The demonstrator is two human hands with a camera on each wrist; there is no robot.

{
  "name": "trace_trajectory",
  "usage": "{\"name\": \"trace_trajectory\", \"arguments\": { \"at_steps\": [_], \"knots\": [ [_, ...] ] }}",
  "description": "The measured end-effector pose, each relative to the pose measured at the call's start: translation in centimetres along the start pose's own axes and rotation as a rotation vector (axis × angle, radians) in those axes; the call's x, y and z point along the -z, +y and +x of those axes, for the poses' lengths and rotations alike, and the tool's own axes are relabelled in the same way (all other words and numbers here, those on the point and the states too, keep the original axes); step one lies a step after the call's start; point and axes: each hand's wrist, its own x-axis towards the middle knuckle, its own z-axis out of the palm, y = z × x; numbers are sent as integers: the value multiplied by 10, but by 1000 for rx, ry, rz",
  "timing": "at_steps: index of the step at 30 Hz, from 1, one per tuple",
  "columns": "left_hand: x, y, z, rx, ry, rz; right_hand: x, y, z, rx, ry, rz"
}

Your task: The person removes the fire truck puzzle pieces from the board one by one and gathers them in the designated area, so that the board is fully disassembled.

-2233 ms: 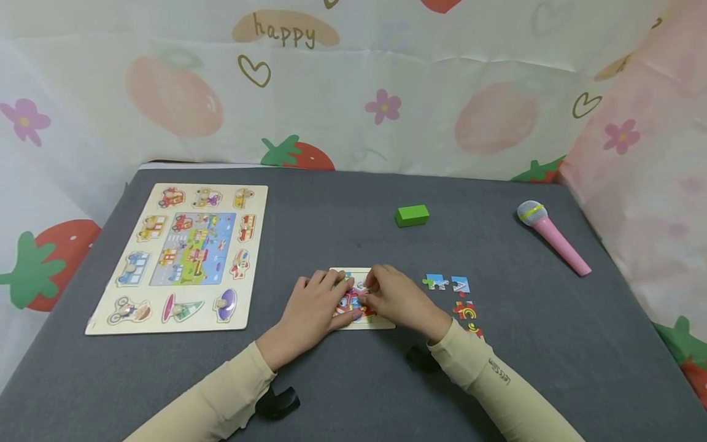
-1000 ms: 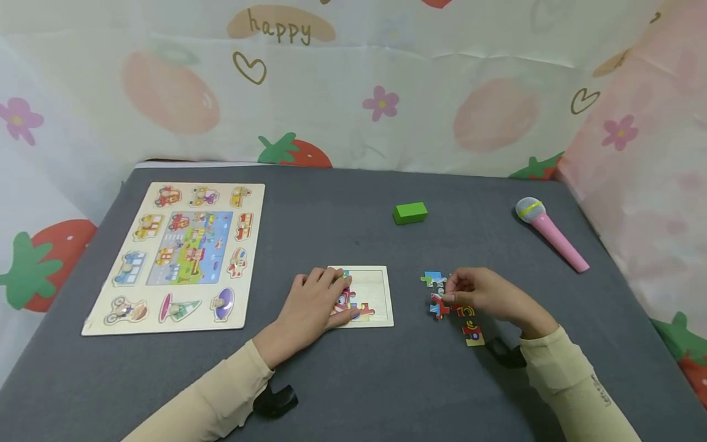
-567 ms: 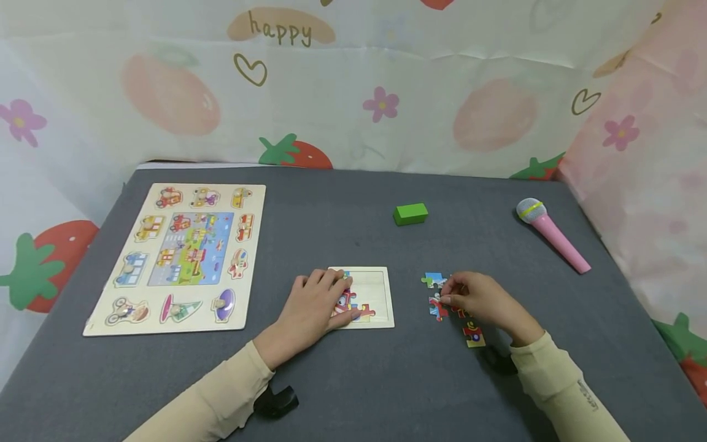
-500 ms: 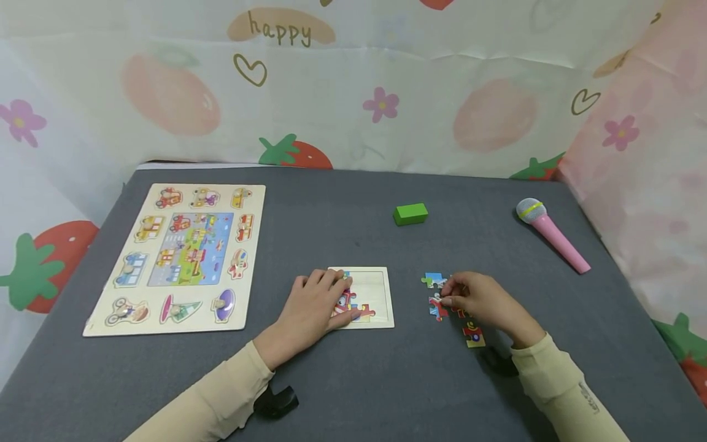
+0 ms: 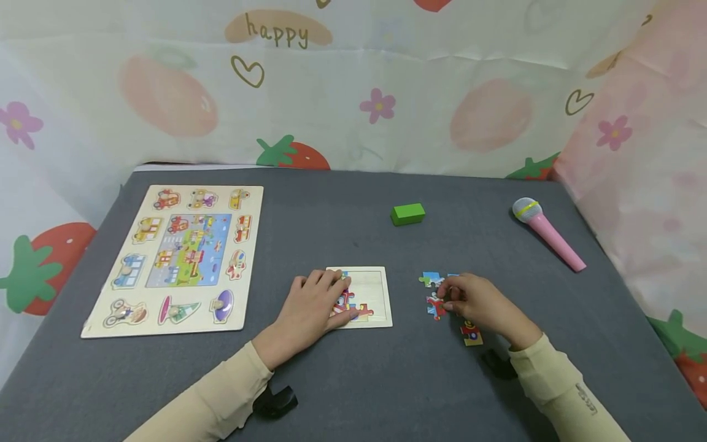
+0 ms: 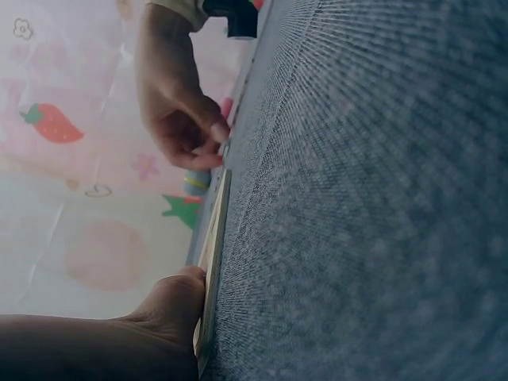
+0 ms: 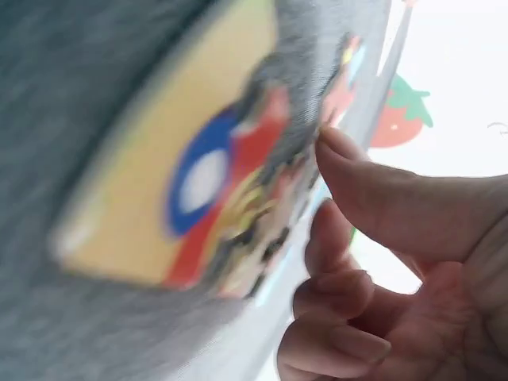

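My left hand (image 5: 313,302) rests with extended fingers on a small wooden puzzle tray (image 5: 375,282). It covers the tray's left part, where some fitted pieces (image 5: 363,310) show. In the left wrist view its thumb (image 6: 178,302) lies on the tray's edge. My right hand (image 5: 479,302) is bent low over loose jigsaw pieces to the right. Its thumb tip is at a red and blue jigsaw piece (image 5: 436,306), thumb and forefinger apart. A blue and green piece (image 5: 429,279) lies behind, and a yellow-edged piece with a wheel (image 5: 472,334) in front. Other pieces are partly hidden under the hand.
A large wooden vehicle puzzle board (image 5: 251,270) lies at the left of the grey table. Farther back stands a green block (image 5: 408,214). A pink toy microphone (image 5: 549,235) lies at the right. A printed curtain (image 5: 409,141) hangs behind the table.
My right hand has moved from the tray to the loose pieces, carrying the red and blue jigsaw piece, which now lies on the table. Its fingers have loosened slightly. My left hand stays put.
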Motion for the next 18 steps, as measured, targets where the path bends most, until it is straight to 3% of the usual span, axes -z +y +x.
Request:
{"name": "trace_trajectory", "arguments": {
  "at_steps": [5, 8, 14, 18],
  "knots": [
    [-1, 0, 0, -4, 5, 3, -4, -21, 6, 32, 70, -18],
    [-2, 0, 0, -1, 0, 3, -14, -37, 12, 68, 70, -13],
    [-2, -1, 0, -3, -4, 37, -44, -71, 26, 126, -42, 0],
    [-1, 0, 0, -13, -6, 37, -55, -85, 32, 111, -108, -6]
  ]
}}
